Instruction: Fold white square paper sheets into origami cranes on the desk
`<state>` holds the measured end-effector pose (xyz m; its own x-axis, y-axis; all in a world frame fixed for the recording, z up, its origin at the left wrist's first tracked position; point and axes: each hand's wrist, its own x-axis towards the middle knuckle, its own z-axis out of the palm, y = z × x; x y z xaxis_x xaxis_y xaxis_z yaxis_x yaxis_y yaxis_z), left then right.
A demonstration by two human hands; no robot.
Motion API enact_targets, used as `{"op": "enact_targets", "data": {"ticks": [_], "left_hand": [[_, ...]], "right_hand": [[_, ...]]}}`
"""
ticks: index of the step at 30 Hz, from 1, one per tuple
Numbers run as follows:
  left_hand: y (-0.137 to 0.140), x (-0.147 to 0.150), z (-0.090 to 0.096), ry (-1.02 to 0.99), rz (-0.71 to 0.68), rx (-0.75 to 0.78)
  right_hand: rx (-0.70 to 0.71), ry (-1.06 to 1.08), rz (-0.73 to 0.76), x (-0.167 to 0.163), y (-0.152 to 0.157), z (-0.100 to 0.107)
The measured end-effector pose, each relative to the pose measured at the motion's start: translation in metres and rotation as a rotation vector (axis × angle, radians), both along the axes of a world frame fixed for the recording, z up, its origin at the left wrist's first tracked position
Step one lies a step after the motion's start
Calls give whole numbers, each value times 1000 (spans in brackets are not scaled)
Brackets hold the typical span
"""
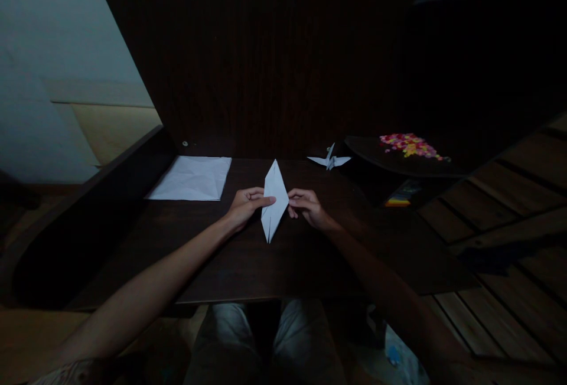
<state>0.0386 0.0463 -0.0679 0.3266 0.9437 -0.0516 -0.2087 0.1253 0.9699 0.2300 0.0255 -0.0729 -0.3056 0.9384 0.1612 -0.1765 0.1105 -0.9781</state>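
A white sheet of paper folded into a long diamond [275, 187] is held upright over the dark desk, one point up and a split point down. My left hand [248, 205] grips its left edge, thumb lying across the front and fingers behind. At the right corner, my right hand [306, 205] pinches the paper between thumb and fingers. A finished white paper crane [330, 160] stands near the back of the desk, to the right. On the left lies a stack of white paper sheets [192, 178], slightly creased on top.
The dark wooden desk [212, 255] has a raised side panel [101, 214] on the left and a tall back board [274, 54]. At the right, a small shelf [376, 157] bears a heap of pink, red and yellow bits [411, 144]. A slatted wooden surface [522, 208] lies beyond.
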Motion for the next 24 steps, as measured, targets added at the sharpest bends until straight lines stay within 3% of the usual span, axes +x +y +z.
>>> {"op": "enact_targets", "data": {"ticks": [10, 24], "left_hand": [[0, -1, 0, -24, -38, -11], [-1, -1, -2, 8, -70, 20]], "right_hand": [[-13, 35, 22, 1, 1, -2], [52, -82, 31, 0, -1, -1]]}}
